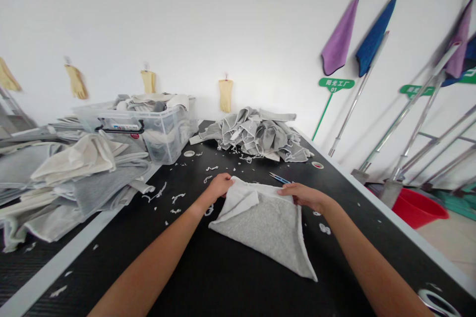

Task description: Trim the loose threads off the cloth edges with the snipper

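Observation:
A grey cloth with a white folded-over edge is held up by its far side above the black table. My left hand pinches its upper left corner, where a white flap folds over the grey face. My right hand grips the upper right corner, thumb on top and fingers behind the cloth. The lower right corner hangs toward me as a point. Just beyond my right hand lies a small blue-handled pointed tool, partly hidden by the cloth and hand.
Grey cloths form a heap at the table's back, another pile on the left. A clear plastic box holds more cloths. Thread scraps and tape rolls dot the black table. A red bucket and mop poles stand right.

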`<state>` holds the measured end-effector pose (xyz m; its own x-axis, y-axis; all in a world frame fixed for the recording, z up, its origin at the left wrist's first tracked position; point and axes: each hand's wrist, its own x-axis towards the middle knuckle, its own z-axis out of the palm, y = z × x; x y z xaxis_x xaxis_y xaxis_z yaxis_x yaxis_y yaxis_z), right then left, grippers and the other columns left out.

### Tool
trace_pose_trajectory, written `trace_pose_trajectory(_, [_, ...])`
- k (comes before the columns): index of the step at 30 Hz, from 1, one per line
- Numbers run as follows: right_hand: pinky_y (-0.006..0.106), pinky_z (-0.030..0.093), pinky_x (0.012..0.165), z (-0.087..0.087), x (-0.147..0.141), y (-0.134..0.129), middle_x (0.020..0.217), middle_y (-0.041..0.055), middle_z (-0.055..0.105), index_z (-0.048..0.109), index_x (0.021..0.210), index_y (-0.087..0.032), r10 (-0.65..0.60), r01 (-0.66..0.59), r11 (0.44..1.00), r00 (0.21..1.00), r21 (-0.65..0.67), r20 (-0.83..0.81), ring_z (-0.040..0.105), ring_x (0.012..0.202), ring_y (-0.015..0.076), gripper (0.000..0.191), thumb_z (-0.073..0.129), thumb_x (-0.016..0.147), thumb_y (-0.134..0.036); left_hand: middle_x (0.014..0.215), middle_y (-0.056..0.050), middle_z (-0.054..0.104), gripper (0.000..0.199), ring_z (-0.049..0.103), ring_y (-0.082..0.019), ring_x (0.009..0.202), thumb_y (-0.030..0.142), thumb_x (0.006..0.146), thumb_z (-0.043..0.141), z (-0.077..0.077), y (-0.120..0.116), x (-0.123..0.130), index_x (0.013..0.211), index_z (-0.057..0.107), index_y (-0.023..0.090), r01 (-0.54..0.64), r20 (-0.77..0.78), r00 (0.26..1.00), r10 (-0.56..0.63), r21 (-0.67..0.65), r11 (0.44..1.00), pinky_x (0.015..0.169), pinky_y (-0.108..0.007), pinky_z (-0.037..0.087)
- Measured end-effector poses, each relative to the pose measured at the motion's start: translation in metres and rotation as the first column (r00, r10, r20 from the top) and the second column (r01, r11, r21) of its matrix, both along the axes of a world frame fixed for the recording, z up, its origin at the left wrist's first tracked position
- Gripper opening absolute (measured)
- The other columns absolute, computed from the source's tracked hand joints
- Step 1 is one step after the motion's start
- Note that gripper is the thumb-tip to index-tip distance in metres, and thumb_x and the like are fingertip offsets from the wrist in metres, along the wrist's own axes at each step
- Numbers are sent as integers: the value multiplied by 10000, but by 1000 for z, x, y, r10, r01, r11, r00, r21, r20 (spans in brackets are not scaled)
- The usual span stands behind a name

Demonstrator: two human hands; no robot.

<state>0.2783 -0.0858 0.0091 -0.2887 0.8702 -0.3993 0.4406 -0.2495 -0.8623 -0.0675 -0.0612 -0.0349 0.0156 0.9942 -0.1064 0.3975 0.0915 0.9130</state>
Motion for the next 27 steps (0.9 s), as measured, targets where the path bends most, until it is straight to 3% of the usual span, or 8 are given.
trace_pose_trajectory(4, [189,382,567,-3,8,3,720,-60,504,557,844,-204,48,-51,998,996,-39,-75,474,649,90,512,886,663,-551,510,50,527,144,539,-113,422,287,938,585,-8,8,-5,877,649,173,36,-228,973,-22,59,998,467,-198,393])
trace_pose_trajectory(8, [205,453,563,-5,10,1,679,-49,504,618,882,-187,76,-75,996,997,-51,13,472,604,92,511,855,704,-603,555,32,594,138,566,-116,417,270,939,566,-12,11,-8,923,666,176,43,-349,937,-5,99,994,484,-206,418])
trace_pose_trajectory(14, [252,571,690,4,16,-2,811,1,603,615,898,-185,85,-88,993,996,-82,-36,619,772,150,533,876,684,-598,571,27,604,163,581,-118,423,295,955,547,-11,11,-9,949,663,182,63,-351,935,-39,57,996,466,-197,439])
trace_pose_trajectory(17, [269,589,689,2,21,0,788,-25,570,546,846,-193,38,-44,996,996,-73,-78,608,740,137,560,912,638,-562,601,23,611,167,589,-120,430,303,959,538,-10,13,-11,974,657,186,68,-316,947,-63,5,998,442,-197,458])
trace_pose_trajectory(23, [231,522,526,-9,26,5,625,-65,508,520,852,-203,7,-2,1000,988,-29,155,523,519,90,575,871,654,-615,747,-31,705,197,640,-146,475,290,941,543,-5,11,-14,1045,675,186,23,-358,933,-32,-28,999,437,-230,515])
trace_pose_trajectory(27, [239,564,596,-6,30,6,764,-15,608,564,907,-199,38,-35,999,993,-29,114,643,661,134,549,875,659,-578,796,-51,741,201,672,-162,507,291,933,544,2,5,-15,1039,685,195,-4,-436,900,5,3,1000,462,-241,538])
